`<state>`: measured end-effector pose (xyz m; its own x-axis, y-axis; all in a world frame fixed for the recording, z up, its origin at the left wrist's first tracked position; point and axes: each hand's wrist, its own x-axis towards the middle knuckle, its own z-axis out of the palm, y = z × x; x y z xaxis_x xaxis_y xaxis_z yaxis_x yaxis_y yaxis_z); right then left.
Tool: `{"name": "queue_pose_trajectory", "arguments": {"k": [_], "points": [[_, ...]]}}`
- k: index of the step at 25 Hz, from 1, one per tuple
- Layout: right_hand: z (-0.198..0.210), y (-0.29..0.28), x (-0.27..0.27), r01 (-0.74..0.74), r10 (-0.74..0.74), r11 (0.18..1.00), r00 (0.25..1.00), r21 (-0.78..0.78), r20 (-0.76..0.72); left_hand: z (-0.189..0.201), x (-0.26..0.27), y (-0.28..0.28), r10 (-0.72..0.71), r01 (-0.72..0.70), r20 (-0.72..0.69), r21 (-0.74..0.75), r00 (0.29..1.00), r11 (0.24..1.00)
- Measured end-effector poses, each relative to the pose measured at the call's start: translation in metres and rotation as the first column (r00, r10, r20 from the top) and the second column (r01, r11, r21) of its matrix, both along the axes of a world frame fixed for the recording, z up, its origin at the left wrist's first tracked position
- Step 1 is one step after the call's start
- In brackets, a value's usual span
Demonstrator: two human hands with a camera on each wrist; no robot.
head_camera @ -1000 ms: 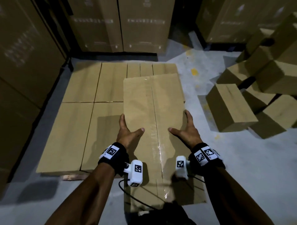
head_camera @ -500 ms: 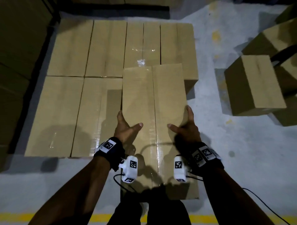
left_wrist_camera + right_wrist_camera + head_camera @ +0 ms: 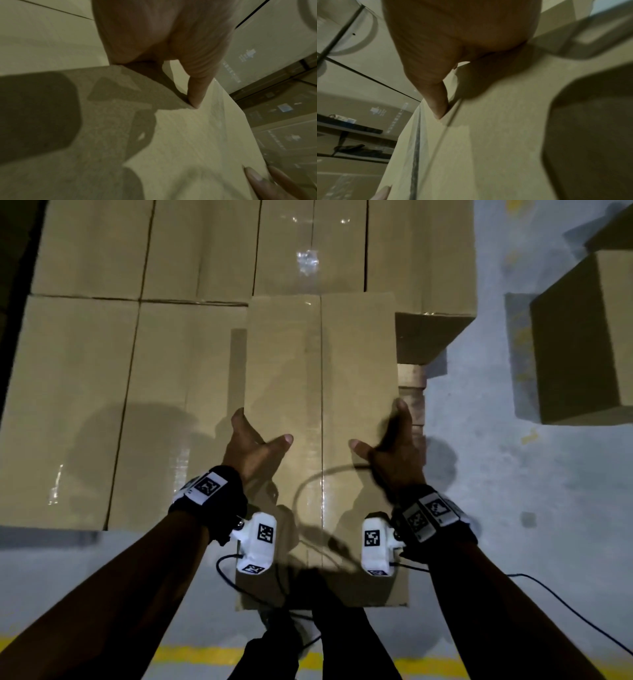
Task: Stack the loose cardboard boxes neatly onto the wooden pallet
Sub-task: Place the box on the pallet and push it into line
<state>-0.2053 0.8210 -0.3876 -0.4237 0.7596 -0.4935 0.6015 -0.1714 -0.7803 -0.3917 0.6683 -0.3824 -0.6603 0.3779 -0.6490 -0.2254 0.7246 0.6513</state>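
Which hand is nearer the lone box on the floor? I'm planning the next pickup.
Right. The right hand grips the carried box's right edge, on the side facing the lone box. The left hand grips the opposite edge, farther away.

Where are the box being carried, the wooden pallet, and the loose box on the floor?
Carried box point(image 3: 322, 392): head view, top face by the seam.
Wooden pallet point(image 3: 412, 397): head view, exposed wood at right edge.
Loose box point(image 3: 589, 337): head view, top face.
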Motion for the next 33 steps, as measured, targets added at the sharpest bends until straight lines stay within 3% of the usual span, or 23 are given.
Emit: {"name": "queue_pose_trajectory", "arguments": {"k": [6,12,22,33], "points": [[-0.067,0.008,-0.013,-0.025,0.025,1.0,1.0,0.019,0.011,-0.057,-0.018,0.01,-0.036,0.033,-0.101,-0.03,0.994,0.999],[-0.106,0.01,-0.026,-0.038,0.038,0.998,0.999,0.055,-0.003,-0.085,-0.031,0.021,-0.108,0.089,-0.195,-0.105,0.975,0.99],[-0.134,0.021,-0.046,-0.019,0.019,0.999,1.0,0.033,-0.004,-0.112,-0.048,0.032,-0.072,0.025,-0.281,-0.169,0.957,0.985],[-0.152,0.021,-0.051,-0.041,0.04,0.999,0.999,0.029,0.021,-0.121,-0.047,0.035,-0.117,0.045,-0.279,-0.253,0.953,0.966]]}}
